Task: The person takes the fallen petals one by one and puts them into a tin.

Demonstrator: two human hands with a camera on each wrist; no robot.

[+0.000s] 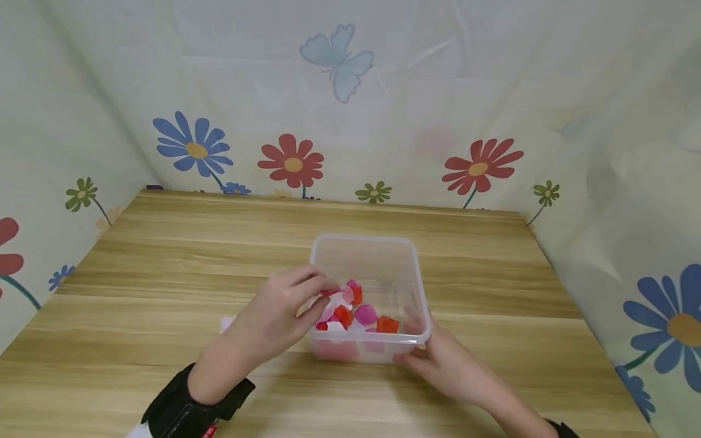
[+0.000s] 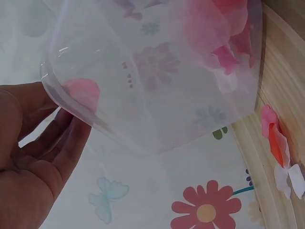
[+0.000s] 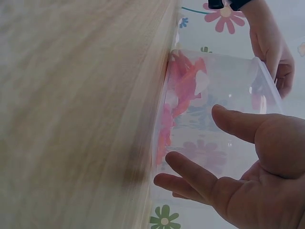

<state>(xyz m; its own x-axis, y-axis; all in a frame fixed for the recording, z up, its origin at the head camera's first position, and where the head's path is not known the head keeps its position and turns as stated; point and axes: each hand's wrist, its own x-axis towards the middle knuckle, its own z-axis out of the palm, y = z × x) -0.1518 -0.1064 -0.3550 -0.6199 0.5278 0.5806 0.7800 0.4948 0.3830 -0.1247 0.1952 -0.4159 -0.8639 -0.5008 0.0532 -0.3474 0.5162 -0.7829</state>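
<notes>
A clear plastic container [image 1: 372, 243] stands on the wooden table, holding pink, red, orange and white petals [image 1: 366, 314] in its near part. My left hand [image 1: 285, 301] reaches over its left rim, fingertips bent inward. Between them a pink petal [image 2: 86, 93] appears pinched, seen through the container wall in the left wrist view. At the near right corner is my right hand [image 1: 449, 359], its thumb [image 3: 236, 121] and fingers spread apart against the outside walls. In the right wrist view those fingers look fairly straight.
Loose pink, orange and white petals [image 2: 276, 138] lie on the table outside the container, left of it; my left arm mostly covers them in the head view. Flower-printed cloth [image 1: 383, 121] surrounds the back and sides of the wooden table [image 1: 246, 243].
</notes>
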